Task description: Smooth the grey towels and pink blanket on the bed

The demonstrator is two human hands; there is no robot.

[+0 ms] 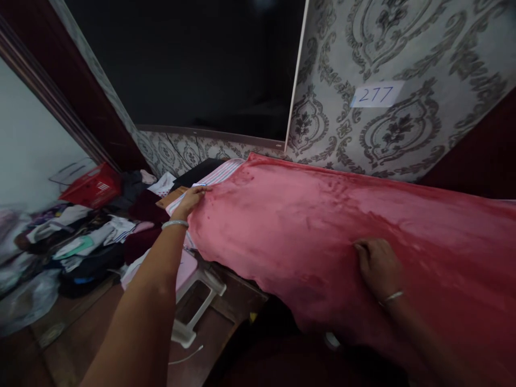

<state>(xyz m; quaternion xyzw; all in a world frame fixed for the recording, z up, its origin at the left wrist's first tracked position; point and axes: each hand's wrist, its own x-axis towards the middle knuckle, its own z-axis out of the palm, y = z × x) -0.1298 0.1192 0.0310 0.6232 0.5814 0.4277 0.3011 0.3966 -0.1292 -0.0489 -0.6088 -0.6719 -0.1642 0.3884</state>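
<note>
A pink-red plush blanket lies spread over a long surface below the wall, its near edge hanging down unevenly. My left hand, with a bracelet on the wrist, is at the blanket's left end, fingers closed on its edge. Under that end, a striped cloth sticks out. My right hand, also wearing a bracelet, rests on the middle of the blanket near the front. Its fingers are curled in against the plush; the fabric between them is mostly hidden.
A large dark television hangs behind the blanket, beside a paper label on patterned wallpaper. To the left are heaped clothes and a red basket. A pink and white plastic stool stands below, near a white cable.
</note>
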